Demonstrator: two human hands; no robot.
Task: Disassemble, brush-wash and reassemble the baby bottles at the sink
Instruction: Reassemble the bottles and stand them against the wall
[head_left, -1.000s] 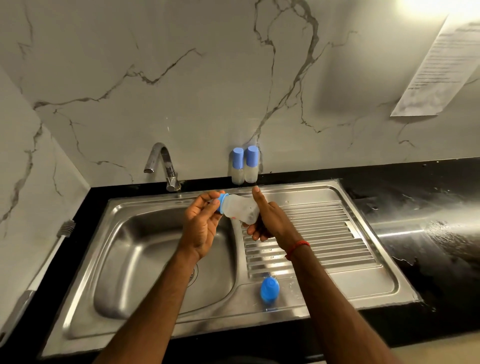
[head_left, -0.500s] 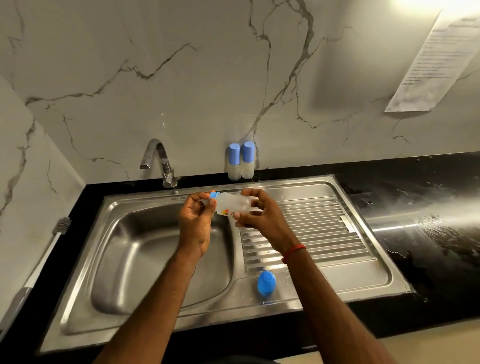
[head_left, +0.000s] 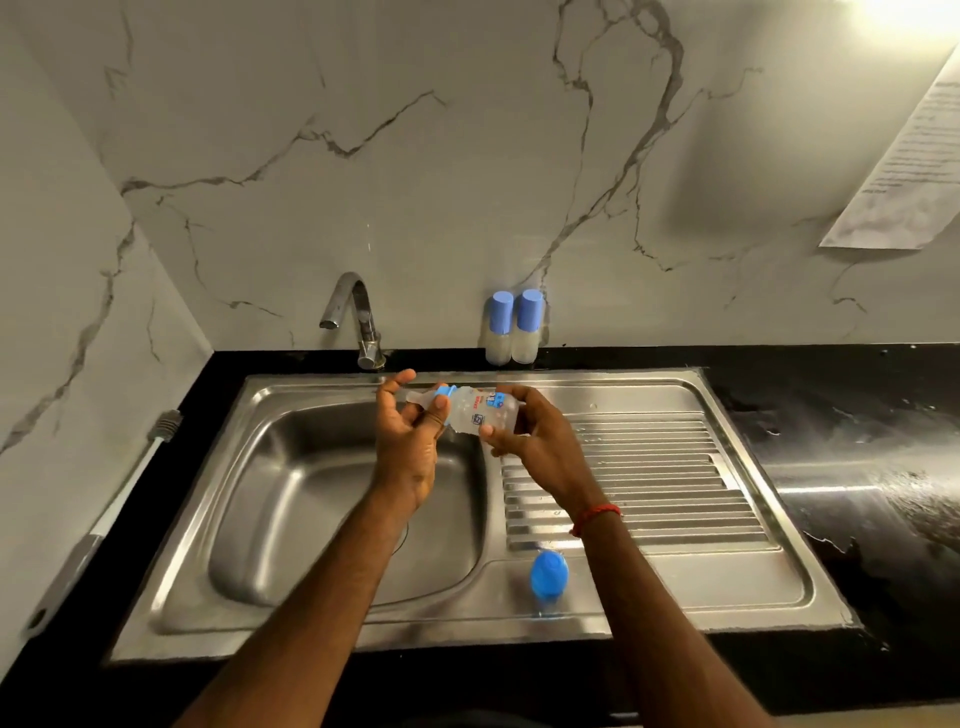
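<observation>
Over the divide between the bowl and the drainer of the stainless steel inset sink (head_left: 467, 631), a small translucent plastic baby bottle (head_left: 480, 415) with printed markings is held on its side, clear of the metal. Clock directions are taken about this bottle, with 12 o'clock toward the wall.

**Held item**
- The neck end is pointed to 9 o'clock. It carries a blue plastic screw collar (head_left: 445, 392) and a clear silicone teat (head_left: 417, 398).
- The left hand (head_left: 410, 452) is set at 8 o'clock. Its thumb and curled fingers are closed round the collar and teat end.
- The right hand (head_left: 537, 441) is set at 4 o'clock. The bottle body is gripped between its thumb and fingers at the base end.
- A red thread band (head_left: 597, 515) is worn on the right wrist.

**Edges and clearance**
- A deep rounded basin (head_left: 322, 509) lies open at 7 o'clock, below the left hand.
- A ribbed steel drainboard (head_left: 675, 483) extends from 3 to 5 o'clock, under the right forearm.
- A curved chrome tap (head_left: 358, 322) is mounted near, at 11 o'clock.
- A first upright translucent bottle with a blue cylindrical cap (head_left: 500, 332) stands at 12 o'clock on the black stone counter (head_left: 857, 395). It stands against the veined marble wall (head_left: 415, 182).
- A second matching bottle (head_left: 527, 330) stands touching the first on its 3 o'clock side.
- A blue domed cap (head_left: 549, 574) is set at 5 o'clock on the flat front ledge of the sink, just beside the right forearm and near the front edge.
- A long white-handled brush (head_left: 130, 493) lies well apart at 8 to 9 o'clock, along the side wall.
- A printed paper sheet (head_left: 909, 156) is fixed to the wall at 2 o'clock.
</observation>
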